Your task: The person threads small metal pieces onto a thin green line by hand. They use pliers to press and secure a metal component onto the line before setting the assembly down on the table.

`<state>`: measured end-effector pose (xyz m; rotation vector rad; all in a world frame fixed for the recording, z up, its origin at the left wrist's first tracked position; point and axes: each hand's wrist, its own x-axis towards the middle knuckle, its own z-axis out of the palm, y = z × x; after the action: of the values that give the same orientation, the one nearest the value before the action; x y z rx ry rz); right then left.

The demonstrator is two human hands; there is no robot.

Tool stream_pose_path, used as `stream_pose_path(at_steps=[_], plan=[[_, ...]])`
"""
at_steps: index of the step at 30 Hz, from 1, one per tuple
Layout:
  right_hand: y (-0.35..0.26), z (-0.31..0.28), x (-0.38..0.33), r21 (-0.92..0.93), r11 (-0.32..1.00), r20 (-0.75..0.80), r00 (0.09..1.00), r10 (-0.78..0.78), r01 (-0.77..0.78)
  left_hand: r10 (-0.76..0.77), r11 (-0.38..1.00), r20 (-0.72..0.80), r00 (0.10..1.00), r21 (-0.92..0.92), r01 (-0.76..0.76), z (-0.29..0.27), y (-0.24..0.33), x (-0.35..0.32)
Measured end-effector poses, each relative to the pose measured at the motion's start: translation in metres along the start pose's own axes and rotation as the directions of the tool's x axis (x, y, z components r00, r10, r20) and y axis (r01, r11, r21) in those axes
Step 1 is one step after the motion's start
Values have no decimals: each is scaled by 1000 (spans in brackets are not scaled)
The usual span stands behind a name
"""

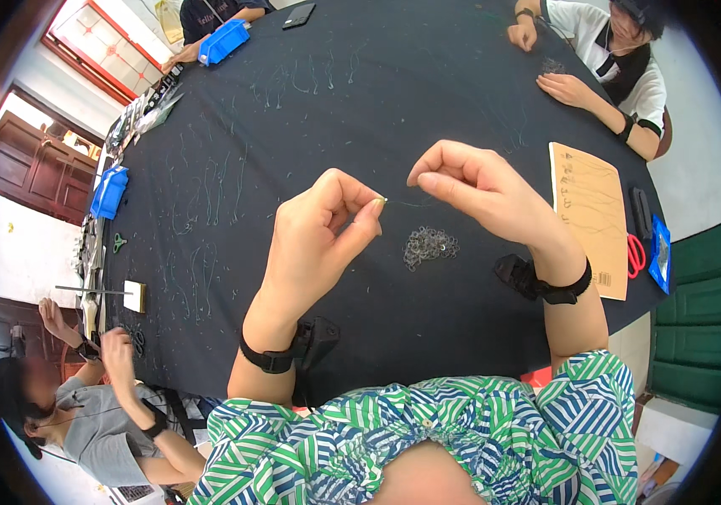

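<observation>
My left hand (314, 231) is closed in a pinch, thumb against forefinger, with a tiny pale bit showing at the tips. From there a thin greenish line (407, 204) runs right, under my right hand. Facing it, my right hand (487, 185) is curled, thumb and forefinger close together; whether it grips the line is hidden. On the black cloth just below and between the hands lies a tangled heap of small dark wire pieces (430, 247), looped like fishing hooks.
A tan printed card (592, 219) lies at right, beside red-handled scissors (635, 256), a black case (640, 210) and a blue packet (660, 252). Thin lines (213, 185) lie across the black cloth (360, 311). Blue trays (110, 192) and green scissors (119, 243) are left. Other people sit around.
</observation>
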<state>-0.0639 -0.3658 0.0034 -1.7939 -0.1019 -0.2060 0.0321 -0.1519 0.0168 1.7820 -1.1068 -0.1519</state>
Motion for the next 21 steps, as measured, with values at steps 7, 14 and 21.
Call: stream_pose_path(at_steps=[7,14,21], plan=[[-14,-3,0,211,975,-54,996,75,-62,-39,996,54,998,83,34,-6,4,1],[-10,-6,-1,375,926,-21,998,61,-49,81,995,68,994,59,-85,-2,10,2],[-10,4,-1,600,800,-29,999,45,-19,90,995,11,996,43,-90,-1,8,0]])
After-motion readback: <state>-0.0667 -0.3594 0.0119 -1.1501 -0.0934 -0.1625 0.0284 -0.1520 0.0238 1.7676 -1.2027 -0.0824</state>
